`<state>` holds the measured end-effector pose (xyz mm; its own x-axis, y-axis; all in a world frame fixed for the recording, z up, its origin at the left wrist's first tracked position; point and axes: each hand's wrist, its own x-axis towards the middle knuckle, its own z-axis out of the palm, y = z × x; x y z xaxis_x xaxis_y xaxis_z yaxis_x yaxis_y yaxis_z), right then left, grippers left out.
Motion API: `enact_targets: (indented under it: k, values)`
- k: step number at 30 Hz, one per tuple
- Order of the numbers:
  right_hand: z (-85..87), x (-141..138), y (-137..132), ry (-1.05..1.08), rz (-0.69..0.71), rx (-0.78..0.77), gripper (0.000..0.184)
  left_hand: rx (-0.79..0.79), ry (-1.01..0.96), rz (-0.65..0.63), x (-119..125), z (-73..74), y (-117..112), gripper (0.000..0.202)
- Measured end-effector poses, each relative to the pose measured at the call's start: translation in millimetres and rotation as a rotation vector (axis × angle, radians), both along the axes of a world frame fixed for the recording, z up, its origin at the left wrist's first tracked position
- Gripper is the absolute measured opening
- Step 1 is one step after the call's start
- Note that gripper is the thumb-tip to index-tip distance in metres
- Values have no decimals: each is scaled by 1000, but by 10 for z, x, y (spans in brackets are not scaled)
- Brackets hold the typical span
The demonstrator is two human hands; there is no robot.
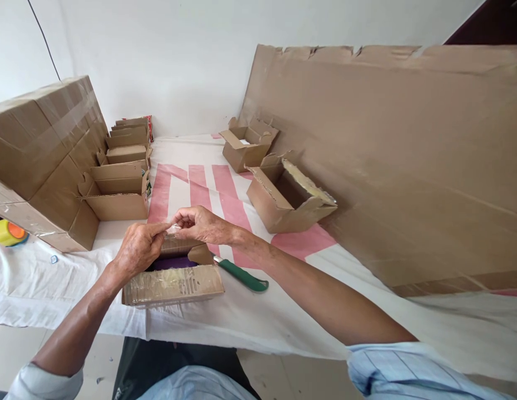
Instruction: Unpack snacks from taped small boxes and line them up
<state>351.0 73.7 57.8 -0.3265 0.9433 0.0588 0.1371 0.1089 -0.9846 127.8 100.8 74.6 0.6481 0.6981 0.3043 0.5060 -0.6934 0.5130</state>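
Over the far side of a small cardboard box (pixel 173 286), my left hand (pixel 138 247) and my right hand (pixel 205 226) meet with their fingers pinched together. Between the fingertips is a crumpled bit of clear tape (pixel 173 228). The box has its near flap folded outward, with shiny tape and printed marks on it. Something purple (pixel 175 263) shows inside, partly hidden by my left hand and the flaps. Just right of the box lies a knife with a green handle (pixel 245 276); its blade is mostly hidden.
Stacked taped cartons (pixel 54 150) stand at left, with a row of open small boxes (pixel 117 205) beside them. Two open boxes (pixel 269 205) (pixel 242 155) sit right of centre, before a large cardboard sheet (pixel 400 166). Yellow tape rolls (pixel 6 233) lie at far left on the cloth (pixel 275 322).
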Motion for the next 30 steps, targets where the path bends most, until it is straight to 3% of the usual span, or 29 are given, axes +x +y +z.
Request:
enact_targets:
  k: [6,16,24,27,30]
  values:
    - [-28,17,3,1,-3,-4,45,4,31,4,-41,-4,24,22]
    - [-103,27,-52,-146,-45,285,14,-48,229,-8,-14,173,-18,30]
    - [-103,33,-81,-178,-31,346,11,84,242,-132,-26,271,117,27]
    - [-116,37,-86,-175,-23,363,12,52,286,-207,41,257,114,25]
    - [-122,34,-87,-244,-32,414,16,1,425,-162,113,196,106,22]
